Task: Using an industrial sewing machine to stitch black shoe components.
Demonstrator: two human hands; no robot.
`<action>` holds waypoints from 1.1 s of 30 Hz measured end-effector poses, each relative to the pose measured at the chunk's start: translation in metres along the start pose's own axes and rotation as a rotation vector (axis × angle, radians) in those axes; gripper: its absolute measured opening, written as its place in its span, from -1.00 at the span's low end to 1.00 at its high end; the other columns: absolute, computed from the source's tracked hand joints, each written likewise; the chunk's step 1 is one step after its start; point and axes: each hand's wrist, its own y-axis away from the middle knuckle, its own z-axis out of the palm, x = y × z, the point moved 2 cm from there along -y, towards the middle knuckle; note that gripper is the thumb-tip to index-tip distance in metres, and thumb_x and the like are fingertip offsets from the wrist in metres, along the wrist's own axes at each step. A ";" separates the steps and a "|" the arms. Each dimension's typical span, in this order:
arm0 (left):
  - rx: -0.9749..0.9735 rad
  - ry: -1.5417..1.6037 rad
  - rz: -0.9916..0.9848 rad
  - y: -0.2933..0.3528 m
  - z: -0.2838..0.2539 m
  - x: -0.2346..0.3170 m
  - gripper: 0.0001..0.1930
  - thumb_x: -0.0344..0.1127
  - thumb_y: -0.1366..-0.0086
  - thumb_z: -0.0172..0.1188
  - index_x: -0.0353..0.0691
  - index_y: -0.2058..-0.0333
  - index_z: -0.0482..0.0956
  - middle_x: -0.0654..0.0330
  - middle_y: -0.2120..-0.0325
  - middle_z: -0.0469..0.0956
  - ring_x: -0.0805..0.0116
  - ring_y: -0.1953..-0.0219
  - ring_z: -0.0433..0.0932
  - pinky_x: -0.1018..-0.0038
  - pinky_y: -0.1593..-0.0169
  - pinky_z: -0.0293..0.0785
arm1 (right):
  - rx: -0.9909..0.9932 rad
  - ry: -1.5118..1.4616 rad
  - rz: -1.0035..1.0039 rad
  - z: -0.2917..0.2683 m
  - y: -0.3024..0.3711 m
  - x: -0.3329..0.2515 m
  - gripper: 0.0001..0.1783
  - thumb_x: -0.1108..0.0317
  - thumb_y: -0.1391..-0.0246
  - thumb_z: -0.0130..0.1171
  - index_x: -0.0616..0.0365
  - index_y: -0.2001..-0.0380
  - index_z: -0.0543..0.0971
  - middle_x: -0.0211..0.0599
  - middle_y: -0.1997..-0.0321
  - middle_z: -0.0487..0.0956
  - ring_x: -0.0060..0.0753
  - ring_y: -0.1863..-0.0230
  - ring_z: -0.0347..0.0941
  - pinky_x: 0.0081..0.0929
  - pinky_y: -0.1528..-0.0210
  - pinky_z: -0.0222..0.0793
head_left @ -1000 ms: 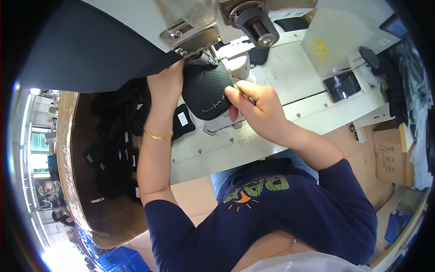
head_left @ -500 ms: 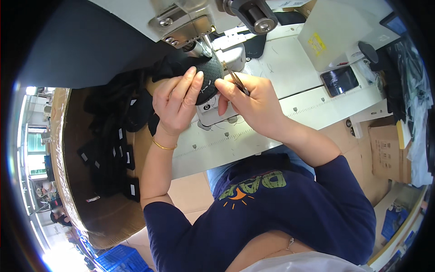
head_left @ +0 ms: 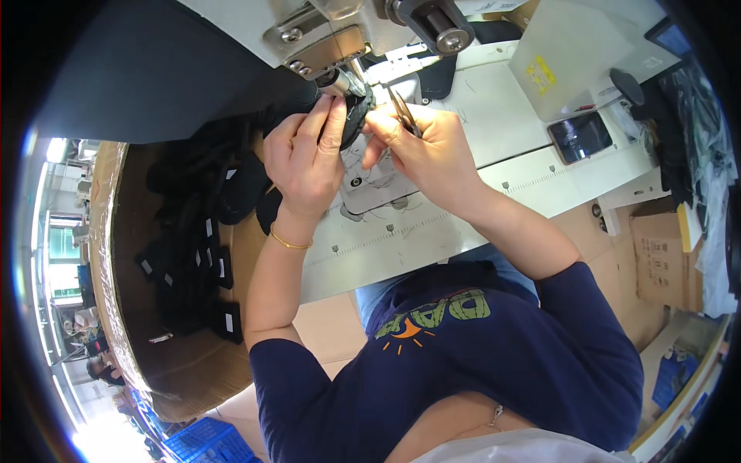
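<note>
A dark curved fabric piece (head_left: 356,117) lies below the presser foot area of a sewing machine (head_left: 328,54). My left hand (head_left: 310,158) grips the fabric from the left, its fingers stretched forward and pressed together at the machine head. Slim dark tweezers (head_left: 406,114) sit in my right hand (head_left: 432,150), their points up toward the machine. The thumb and forefinger of that hand are close to the fabric's right edge; whether they touch it I cannot tell. My left fingers hide part of the fabric.
Left of the machine stands a large cardboard box (head_left: 181,378) holding several black fabric pieces (head_left: 208,247) with white labels. A phone (head_left: 580,139) lies on the white machine table (head_left: 494,116) at right. Thread scraps lie near the metal plate (head_left: 378,189). A blue crate (head_left: 208,441) is at lower left.
Both hands have moved slightly upward, away from me, taking the fabric closer under the machine head. The fabric has turned and bunched, and more of the metal plate shows.
</note>
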 end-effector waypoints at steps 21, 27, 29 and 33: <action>-0.377 -0.233 -0.211 -0.010 -0.038 0.046 -0.64 -0.46 -0.06 0.26 -0.19 0.10 0.57 0.13 0.25 0.41 0.18 0.19 0.44 0.34 0.18 0.33 | -0.005 -0.090 0.020 -0.004 -0.002 0.003 -0.73 0.30 -0.31 0.07 0.20 0.44 0.58 -0.36 0.59 0.60 -0.82 0.73 0.20 -0.75 0.72 0.02; -0.161 -0.003 -0.073 -0.020 -0.045 0.052 -0.72 -0.58 0.00 0.23 -0.40 0.23 0.56 0.04 0.28 0.50 0.15 0.26 0.51 0.36 0.24 0.46 | 0.029 -0.157 0.089 -0.003 -0.001 -0.004 -0.62 0.28 -0.26 0.10 0.21 0.63 0.58 -0.54 0.71 0.47 -0.80 0.69 0.19 -0.66 0.65 0.05; -0.143 0.072 -0.035 -0.023 -0.042 0.056 -0.73 -0.59 0.02 0.23 -0.43 0.26 0.55 0.02 0.29 0.52 0.14 0.27 0.52 0.37 0.25 0.48 | 0.039 -0.253 0.162 -0.009 0.001 -0.002 -0.65 0.30 -0.25 0.13 0.22 0.62 0.56 -0.56 0.72 0.42 -0.81 0.69 0.19 -0.67 0.66 0.02; -0.092 0.025 -0.027 -0.028 -0.029 0.053 -0.73 -0.56 0.02 0.24 -0.43 0.27 0.54 0.02 0.28 0.52 0.14 0.27 0.53 0.39 0.26 0.50 | 0.054 -0.248 0.145 -0.009 0.000 -0.002 -0.65 0.28 -0.24 0.16 0.22 0.61 0.55 -0.54 0.71 0.42 -0.80 0.69 0.20 -0.70 0.66 0.04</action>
